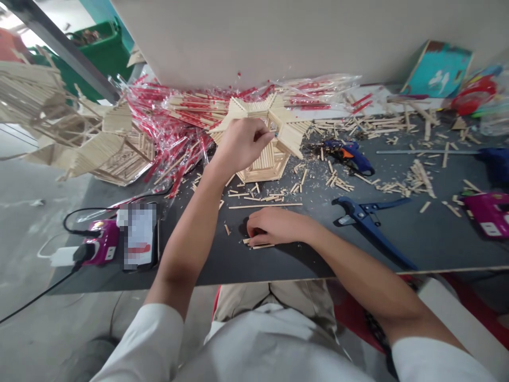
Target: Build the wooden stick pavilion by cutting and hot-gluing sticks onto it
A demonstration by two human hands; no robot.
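My left hand (pixel 244 140) is closed above a star-shaped lattice of pale wooden sticks (pixel 292 139). Its fingertips are mostly hidden, so whatever they grip does not show. Close to the table's front edge, my right hand (pixel 278 225) curls down with its fingertips on short wooden sticks (pixel 263 246). One longer stick (pixel 264 206) lies just beyond that hand, parallel to the edge.
Blue cutters (pixel 371 225) lie to the right, with a blue glue gun (pixel 350 154) behind them. Stick offcuts (pixel 419 178) litter the table. Red-and-clear bags of sticks (pixel 178 111) line the back. At left are a phone (pixel 140 236), a purple power strip (pixel 101 243) and larger stick structures (pixel 95 143).
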